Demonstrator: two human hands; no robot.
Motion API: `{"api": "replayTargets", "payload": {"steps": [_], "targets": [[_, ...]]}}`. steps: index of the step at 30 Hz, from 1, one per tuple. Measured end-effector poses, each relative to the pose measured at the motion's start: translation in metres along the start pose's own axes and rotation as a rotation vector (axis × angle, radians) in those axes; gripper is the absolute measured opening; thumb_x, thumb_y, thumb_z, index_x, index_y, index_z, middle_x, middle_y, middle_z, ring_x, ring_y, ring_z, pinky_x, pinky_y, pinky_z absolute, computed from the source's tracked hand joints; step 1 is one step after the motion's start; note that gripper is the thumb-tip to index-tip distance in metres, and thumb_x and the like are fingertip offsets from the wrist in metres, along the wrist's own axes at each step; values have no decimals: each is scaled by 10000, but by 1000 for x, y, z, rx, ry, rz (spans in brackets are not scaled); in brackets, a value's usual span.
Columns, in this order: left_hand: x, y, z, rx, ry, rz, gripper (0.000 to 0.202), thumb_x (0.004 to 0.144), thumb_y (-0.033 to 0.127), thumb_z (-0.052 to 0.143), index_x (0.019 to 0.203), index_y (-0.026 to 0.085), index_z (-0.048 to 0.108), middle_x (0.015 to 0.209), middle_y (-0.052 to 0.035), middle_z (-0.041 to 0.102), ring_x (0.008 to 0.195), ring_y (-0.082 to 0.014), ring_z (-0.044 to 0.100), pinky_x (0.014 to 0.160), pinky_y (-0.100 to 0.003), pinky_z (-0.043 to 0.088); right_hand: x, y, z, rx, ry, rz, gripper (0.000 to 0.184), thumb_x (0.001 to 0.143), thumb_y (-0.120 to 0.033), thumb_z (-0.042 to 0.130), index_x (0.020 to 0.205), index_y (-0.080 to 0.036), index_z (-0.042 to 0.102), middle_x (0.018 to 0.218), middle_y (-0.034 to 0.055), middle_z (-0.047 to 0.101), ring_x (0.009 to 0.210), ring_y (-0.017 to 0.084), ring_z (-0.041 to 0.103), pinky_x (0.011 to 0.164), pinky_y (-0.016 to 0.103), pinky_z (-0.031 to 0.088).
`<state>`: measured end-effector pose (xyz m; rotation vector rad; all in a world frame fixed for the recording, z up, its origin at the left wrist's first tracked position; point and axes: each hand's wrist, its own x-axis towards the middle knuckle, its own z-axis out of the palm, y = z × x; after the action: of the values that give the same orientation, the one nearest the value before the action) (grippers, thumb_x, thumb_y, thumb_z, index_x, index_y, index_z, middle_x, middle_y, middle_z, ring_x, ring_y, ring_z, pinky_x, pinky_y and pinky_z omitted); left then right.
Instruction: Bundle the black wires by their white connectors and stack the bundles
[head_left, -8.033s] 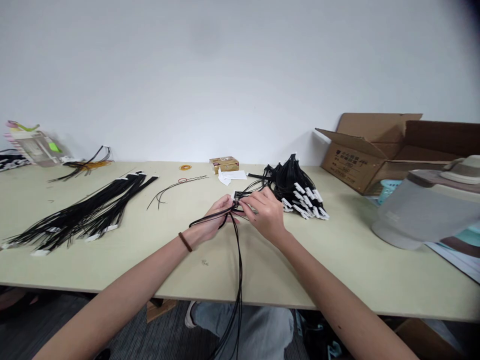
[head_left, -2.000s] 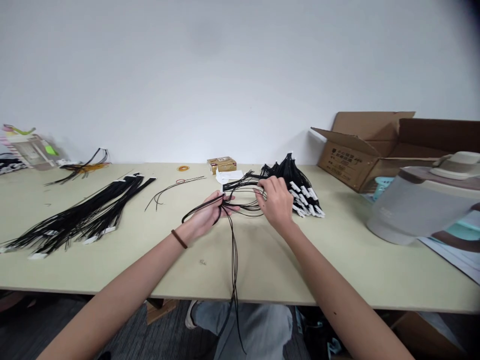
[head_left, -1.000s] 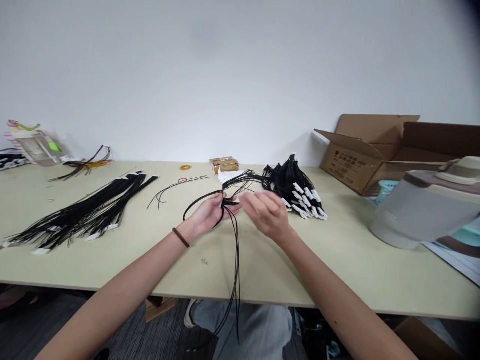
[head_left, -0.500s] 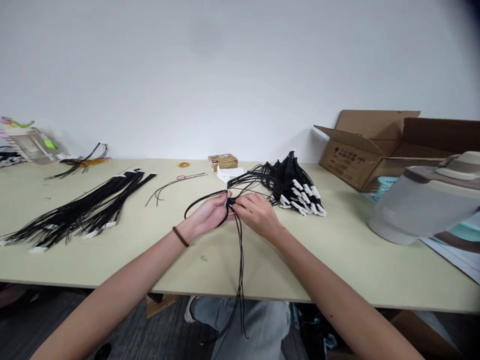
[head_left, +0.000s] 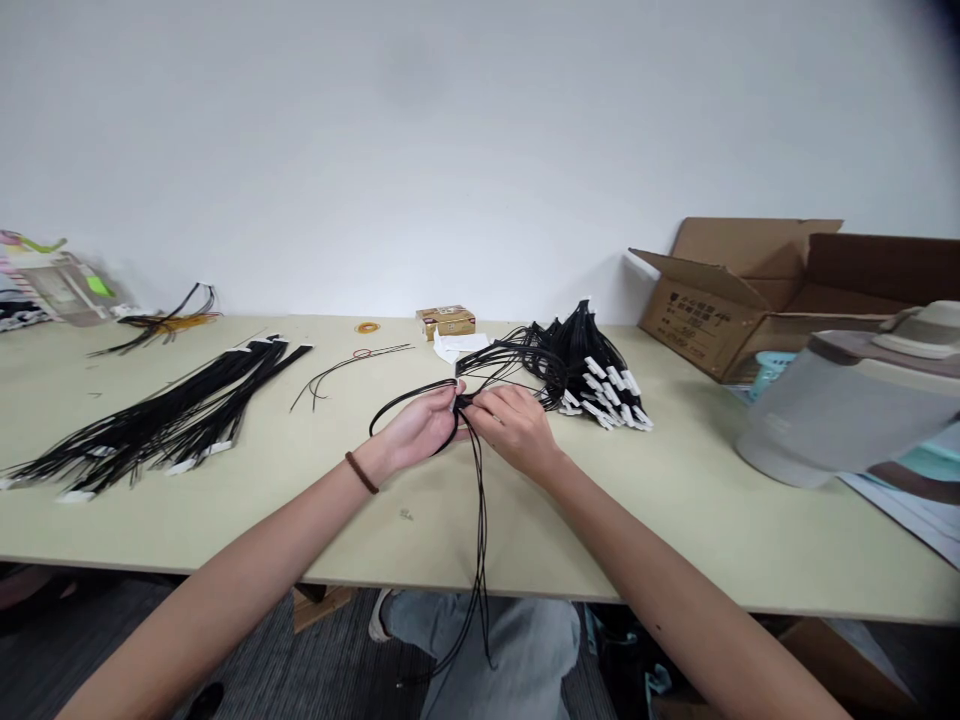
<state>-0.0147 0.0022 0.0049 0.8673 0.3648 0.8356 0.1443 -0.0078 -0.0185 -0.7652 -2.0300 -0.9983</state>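
My left hand (head_left: 417, 427) is closed around a small bunch of thin black cables (head_left: 478, 520) whose loose ends hang over the table's front edge. My right hand (head_left: 511, 428) pinches the same bunch right beside the left fingers, at a small white connector. Both hands meet over the middle of the beige table (head_left: 675, 510). Just behind and right of my right hand lies a heap of black cables with white connectors (head_left: 592, 370).
A long row of straightened black cables (head_left: 165, 425) lies at the left. A few loose wires (head_left: 341, 368), a rubber band (head_left: 367, 327) and a small box (head_left: 448, 321) sit at the back. An open cardboard box (head_left: 742, 290) and a grey jug (head_left: 840, 410) stand at the right.
My right hand reached to the heap two seconds ago, then came back to the left hand and now pinches the bunch. The left hand has kept its hold.
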Motion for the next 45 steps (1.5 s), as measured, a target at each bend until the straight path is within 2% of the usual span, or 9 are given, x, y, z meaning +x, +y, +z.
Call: {"api": "replayTargets", "payload": {"steps": [4, 8, 13, 18, 23, 26, 31, 34, 45], "targets": [[1, 0, 0, -18, 29, -1, 127, 830, 158, 463, 773, 142, 574, 708, -32, 572, 697, -132, 561, 748, -291, 451, 2, -2, 1, 74, -4, 61, 134, 848, -145, 468, 820, -209, 582, 727, -4, 599, 724, 118, 486, 702, 266, 352], [4, -1, -2, -54, 113, 31, 150, 836, 137, 449, 753, 127, 574, 683, -22, 565, 631, -103, 542, 671, -244, 450, 7, -5, 1, 402, 41, 197, 157, 856, -149, 456, 864, -198, 604, 817, 23, 645, 792, 121, 539, 749, 269, 421], [8, -1, -5, -53, 228, 67, 198, 854, 119, 406, 712, 124, 544, 756, -48, 607, 704, -119, 586, 726, -262, 461, 16, -4, -7, 944, 83, 618, 140, 862, -240, 467, 855, -179, 593, 852, 42, 651, 796, 124, 605, 740, 279, 493], [9, 1, -12, 11, 303, 57, 129, 848, 127, 421, 763, 128, 517, 861, -90, 623, 814, -170, 632, 680, -249, 476, 23, 10, -18, 1264, 420, 1009, 236, 831, -406, 498, 750, -185, 508, 625, -34, 554, 594, 96, 589, 593, 256, 513], [9, 1, -14, 36, 316, 29, 85, 840, 134, 440, 780, 135, 499, 870, -91, 622, 780, -174, 646, 515, -205, 446, 22, 34, -25, 1043, 778, 1237, 249, 802, -435, 521, 773, -188, 536, 583, -63, 439, 448, 46, 437, 383, 171, 337], [9, 1, -13, 42, 326, 29, 90, 838, 127, 439, 771, 136, 498, 878, -93, 626, 764, -170, 648, 496, -197, 435, 21, 36, -31, 698, 731, 1102, 234, 823, -388, 510, 913, -200, 618, 658, -21, 498, 505, 69, 446, 411, 204, 321], [9, -1, -15, 84, 329, 61, 115, 840, 140, 430, 788, 124, 532, 858, -89, 631, 731, -163, 642, 543, -218, 456, 21, 16, -32, 272, 353, 438, 125, 819, -248, 545, 808, -222, 667, 661, 16, 601, 591, 120, 471, 545, 270, 370], [10, -3, -16, 110, 283, 90, 131, 837, 128, 429, 785, 122, 549, 788, -63, 629, 646, -124, 617, 564, -218, 455, 17, 7, -26, 140, 156, 208, 121, 816, -221, 549, 748, -222, 649, 596, -4, 569, 585, 117, 418, 549, 259, 341], [3, -2, -6, 148, 135, 134, 113, 820, 131, 483, 793, 154, 590, 813, -31, 632, 674, -126, 585, 556, -223, 409, 13, 9, -21, 101, 101, 186, 121, 828, -217, 525, 779, -218, 636, 617, 0, 551, 642, 124, 411, 588, 251, 327]]}}
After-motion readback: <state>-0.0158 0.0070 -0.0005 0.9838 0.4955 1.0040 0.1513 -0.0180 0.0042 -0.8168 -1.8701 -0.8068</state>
